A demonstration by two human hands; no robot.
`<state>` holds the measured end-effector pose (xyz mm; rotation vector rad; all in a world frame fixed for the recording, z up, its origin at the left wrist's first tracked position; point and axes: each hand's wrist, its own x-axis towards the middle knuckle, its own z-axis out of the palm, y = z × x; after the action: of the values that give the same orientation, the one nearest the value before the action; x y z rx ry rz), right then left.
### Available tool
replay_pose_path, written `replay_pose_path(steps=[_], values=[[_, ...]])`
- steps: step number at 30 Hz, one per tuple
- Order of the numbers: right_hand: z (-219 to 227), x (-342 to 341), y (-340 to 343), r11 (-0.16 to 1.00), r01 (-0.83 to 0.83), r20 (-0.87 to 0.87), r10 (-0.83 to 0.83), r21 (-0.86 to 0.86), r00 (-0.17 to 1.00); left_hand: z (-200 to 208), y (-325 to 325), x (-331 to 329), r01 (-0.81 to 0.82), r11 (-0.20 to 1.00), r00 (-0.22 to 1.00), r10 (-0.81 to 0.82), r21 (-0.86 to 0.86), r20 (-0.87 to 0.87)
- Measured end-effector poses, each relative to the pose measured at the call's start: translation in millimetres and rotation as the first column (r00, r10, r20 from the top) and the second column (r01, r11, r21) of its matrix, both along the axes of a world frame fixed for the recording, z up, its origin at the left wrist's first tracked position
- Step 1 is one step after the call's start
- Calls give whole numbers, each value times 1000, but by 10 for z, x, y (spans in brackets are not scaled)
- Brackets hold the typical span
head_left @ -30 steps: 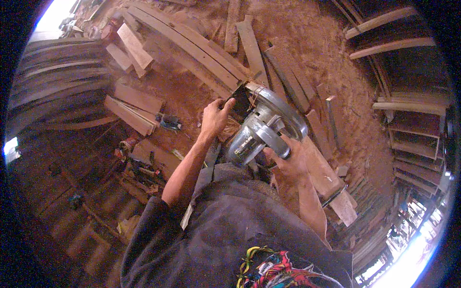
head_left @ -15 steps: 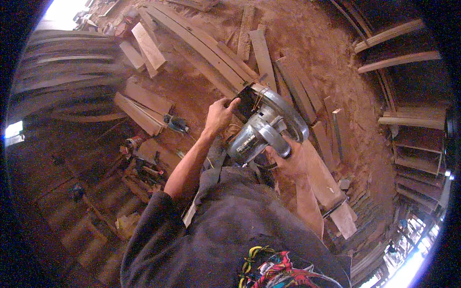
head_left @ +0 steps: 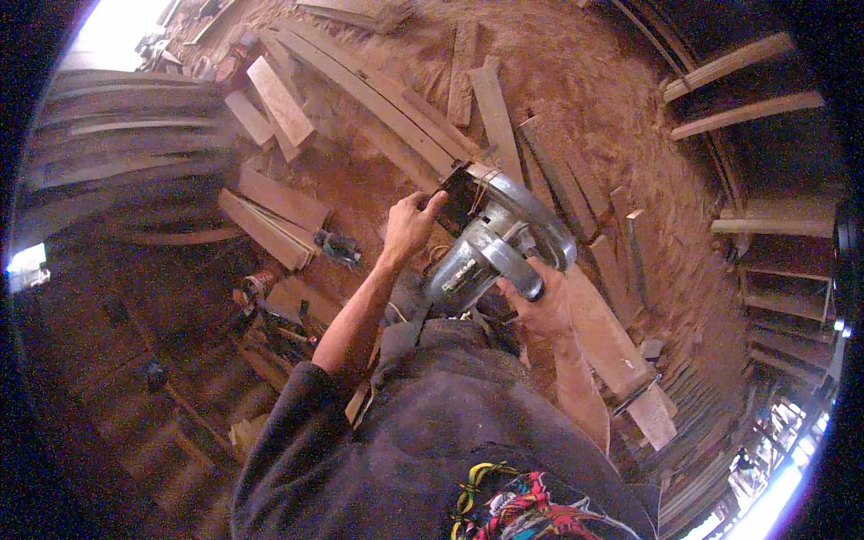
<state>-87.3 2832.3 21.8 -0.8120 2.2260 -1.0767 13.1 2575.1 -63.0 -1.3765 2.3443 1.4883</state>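
A metal-bodied circular saw (head_left: 463,274) lies across a long wooden board (head_left: 605,340) in front of my body. My right hand (head_left: 544,304) is wrapped round the saw's rear handle, its thumb on the near side. My left hand (head_left: 410,225) grips the edge of the saw's dark base plate (head_left: 462,193), thumb on top and fingers curled under. The rounded blade guard (head_left: 531,207) faces right, and the blade itself is hidden. A clamp-like band (head_left: 635,391) crosses the board's near right end, over a shorter piece of wood (head_left: 653,421).
Long planks (head_left: 378,94) run away to the far left. Loose offcuts (head_left: 281,101) and boards (head_left: 497,117) lie on sawdust-covered ground (head_left: 594,99). A small power tool (head_left: 337,246) rests left of my arm. Wooden shelves (head_left: 783,216) stand at the right, corrugated sheets (head_left: 135,144) at the left.
The view has shifted slightly, moving the surroundings at the left a little right and down. Both hands keep their hold on the saw, which has hardly moved.
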Motion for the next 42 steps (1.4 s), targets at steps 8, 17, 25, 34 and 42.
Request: replay_pose_path(steps=[8, 17, 25, 34, 42], values=[[222, -11, -66, 999, -34, 115, 36, -24, 993, -267, -21, 55, -11, 991, 996, -1, -132, -91], [-61, 33, 62, 998, -45, -58, 43, -45, 997, -45, -17, 29, -19, 998, 1000, 19, -62, -3], [200, 35, 31, 998, -59, 27, 60, -31, 998, -285, 12, 132, -81, 997, 992, 82, 9, -96], [-42, -32, 41, 985, -123, -36, 119, -121, 992, -193, -58, 111, -26, 999, 994, 23, -35, -102], [-138, -3, 32, 988, -113, -9, 112, -106, 994, -382, -95, 177, -34, 999, 995, 30, -36, -90]])
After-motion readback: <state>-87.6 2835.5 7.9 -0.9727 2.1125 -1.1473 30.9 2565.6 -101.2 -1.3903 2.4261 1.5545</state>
